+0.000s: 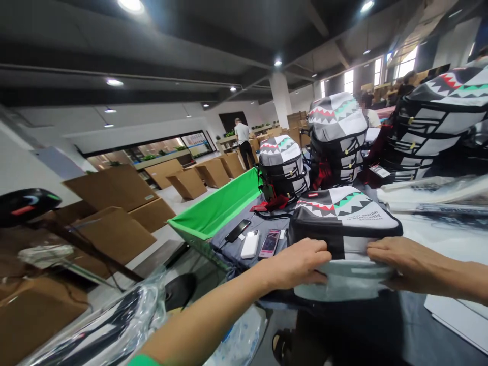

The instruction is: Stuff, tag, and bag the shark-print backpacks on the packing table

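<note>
A grey, black and white backpack with a red and green zigzag pattern lies flat on the table in front of me. My left hand grips its near edge, fingers curled over a pale plastic bag under it. My right hand presses on the same near edge from the right, fingers closed on the fabric and bag.
More patterned backpacks stand behind. Three phones lie on the grey table beside a green cloth bin. Cardboard boxes fill the floor at left. A person stands far back. A barcode scanner sits at left.
</note>
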A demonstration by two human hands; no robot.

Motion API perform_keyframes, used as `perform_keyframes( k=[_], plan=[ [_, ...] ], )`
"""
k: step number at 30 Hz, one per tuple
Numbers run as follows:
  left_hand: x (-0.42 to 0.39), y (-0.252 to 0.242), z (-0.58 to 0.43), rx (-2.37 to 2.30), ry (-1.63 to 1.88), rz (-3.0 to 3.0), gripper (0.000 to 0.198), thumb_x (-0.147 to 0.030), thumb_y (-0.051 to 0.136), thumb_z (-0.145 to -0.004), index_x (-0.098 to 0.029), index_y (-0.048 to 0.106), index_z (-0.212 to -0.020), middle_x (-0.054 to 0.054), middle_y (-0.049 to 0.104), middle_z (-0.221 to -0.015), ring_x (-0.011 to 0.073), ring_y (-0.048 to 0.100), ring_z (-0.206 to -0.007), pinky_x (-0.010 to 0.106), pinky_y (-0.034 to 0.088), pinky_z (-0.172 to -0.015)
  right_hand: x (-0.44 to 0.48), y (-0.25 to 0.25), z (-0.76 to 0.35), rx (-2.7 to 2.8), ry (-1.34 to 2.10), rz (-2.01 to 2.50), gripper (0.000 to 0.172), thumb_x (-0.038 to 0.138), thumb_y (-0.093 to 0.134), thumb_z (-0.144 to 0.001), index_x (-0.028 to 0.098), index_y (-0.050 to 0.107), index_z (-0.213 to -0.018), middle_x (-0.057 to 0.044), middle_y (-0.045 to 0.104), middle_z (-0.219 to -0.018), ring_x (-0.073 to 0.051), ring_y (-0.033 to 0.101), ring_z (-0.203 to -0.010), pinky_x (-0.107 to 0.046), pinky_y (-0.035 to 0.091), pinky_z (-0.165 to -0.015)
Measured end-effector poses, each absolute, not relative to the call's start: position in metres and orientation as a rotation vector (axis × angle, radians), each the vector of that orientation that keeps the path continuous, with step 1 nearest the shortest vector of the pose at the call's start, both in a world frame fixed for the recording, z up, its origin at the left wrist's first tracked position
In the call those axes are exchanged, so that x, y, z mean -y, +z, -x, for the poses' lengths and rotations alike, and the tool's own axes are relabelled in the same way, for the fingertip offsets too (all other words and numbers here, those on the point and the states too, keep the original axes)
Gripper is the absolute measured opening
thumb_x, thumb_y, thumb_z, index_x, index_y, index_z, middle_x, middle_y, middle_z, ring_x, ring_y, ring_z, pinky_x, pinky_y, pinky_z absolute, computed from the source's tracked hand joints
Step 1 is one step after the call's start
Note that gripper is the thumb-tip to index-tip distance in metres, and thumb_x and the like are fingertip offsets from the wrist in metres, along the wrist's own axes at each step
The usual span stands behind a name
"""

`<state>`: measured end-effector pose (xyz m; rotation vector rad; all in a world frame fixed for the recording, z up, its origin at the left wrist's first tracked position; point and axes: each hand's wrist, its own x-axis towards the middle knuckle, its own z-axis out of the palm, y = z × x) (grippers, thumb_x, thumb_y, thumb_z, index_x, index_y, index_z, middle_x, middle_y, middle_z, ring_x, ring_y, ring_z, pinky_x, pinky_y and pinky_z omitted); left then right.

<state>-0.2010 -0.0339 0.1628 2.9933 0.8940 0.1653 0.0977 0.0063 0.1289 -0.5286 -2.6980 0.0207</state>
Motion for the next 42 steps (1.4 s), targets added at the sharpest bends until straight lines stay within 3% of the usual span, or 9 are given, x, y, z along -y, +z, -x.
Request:
perform_keyframes(
  k=[6,12,14,17,23,29,34,38,42],
  plan=[
    [0.032,0.167,0.180,-1.093,0.581,-3.271,0.030,-0.043,0.069,-0.092,-0.018,0.055,-0.085,0.001,0.057,-0.087,0.0156,0.054,-0.076,0.027,0.043,-0.066,0.005,0.136,-0.095,2.270,-0.360,0.522,0.012,0.029,0.054,-0.092,0.024,0.046,-0.086,0.000,0.055,-0.071,-0.017,0.051,-0.059,-0.027,0.037,-0.053],
    [0.034,0.147,0.172,-1.151,1.118,-3.539,0.022,-0.009,0.045,-0.095,-0.019,0.052,-0.077,0.004,0.058,-0.083,0.0137,0.049,-0.061,0.028,0.042,-0.058,0.018,0.125,-0.096,2.214,-0.477,0.500,0.007,0.021,0.049,-0.095,0.023,0.046,-0.089,-0.001,0.057,-0.076,-0.016,0.052,-0.062,-0.027,0.040,-0.058],
    [0.041,0.145,0.169,-1.196,1.067,-3.436,0.014,-0.025,0.054,-0.097,-0.017,0.055,-0.086,0.007,0.062,-0.097,0.0151,0.057,-0.072,0.029,0.047,-0.062,0.018,0.118,-0.097,2.151,-0.497,0.571,0.012,0.012,0.043,-0.088,0.024,0.044,-0.090,-0.002,0.056,-0.078,-0.018,0.052,-0.065,-0.028,0.040,-0.060],
    [0.050,0.147,0.170,-1.080,0.854,-3.360,0.042,-0.054,0.067,-0.090,-0.014,0.055,-0.096,0.010,0.063,-0.107,0.0200,0.063,-0.090,0.031,0.053,-0.071,0.018,0.108,-0.096,2.064,-0.487,0.714,0.018,0.010,0.046,-0.079,0.024,0.042,-0.089,0.000,0.052,-0.076,-0.018,0.051,-0.065,-0.028,0.039,-0.059],
    [0.042,0.138,0.187,-1.131,0.963,-3.237,0.003,-0.015,0.057,-0.091,-0.016,0.056,-0.093,0.009,0.062,-0.110,0.0158,0.061,-0.090,0.026,0.052,-0.075,0.020,0.095,-0.093,2.252,-0.234,0.640,0.022,0.030,0.066,-0.083,0.024,0.048,-0.094,-0.001,0.058,-0.084,-0.019,0.054,-0.069,-0.029,0.042,-0.059],
    [0.037,0.104,0.179,-1.193,1.303,-3.470,0.027,-0.002,0.040,-0.091,-0.017,0.053,-0.073,0.008,0.065,-0.099,0.0113,0.050,-0.063,0.028,0.042,-0.060,0.015,0.090,-0.107,2.413,-0.160,0.474,0.014,0.012,0.048,-0.092,0.024,0.051,-0.099,-0.003,0.060,-0.085,-0.018,0.056,-0.071,-0.029,0.044,-0.063],
    [0.063,0.086,0.165,-1.152,1.136,-3.384,0.020,-0.032,0.052,-0.087,-0.015,0.058,-0.079,0.017,0.063,-0.109,0.0172,0.053,-0.071,0.033,0.045,-0.061,0.027,0.063,-0.098,2.183,-0.339,0.560,0.026,-0.001,0.040,-0.087,0.024,0.048,-0.089,-0.001,0.052,-0.078,-0.017,0.046,-0.067,-0.028,0.039,-0.061],
    [0.062,0.056,0.157,-1.275,1.269,-3.420,0.019,-0.002,0.050,-0.083,-0.017,0.053,-0.071,0.012,0.065,-0.108,0.0126,0.048,-0.066,0.029,0.040,-0.059,0.042,0.023,-0.085,1.964,-0.363,0.704,0.023,0.002,0.045,-0.088,0.024,0.047,-0.090,-0.002,0.051,-0.080,-0.019,0.048,-0.071,-0.030,0.043,-0.063],
    [0.052,0.010,0.153,-1.338,1.682,-3.181,0.026,0.003,0.047,-0.086,-0.016,0.053,-0.069,0.011,0.066,-0.101,0.0120,0.048,-0.067,0.029,0.041,-0.062,0.040,-0.017,-0.090,2.083,-0.359,0.685,0.021,0.008,0.049,-0.087,0.023,0.054,-0.100,-0.005,0.058,-0.088,-0.020,0.056,-0.077,-0.033,0.050,-0.069]
  ],
)
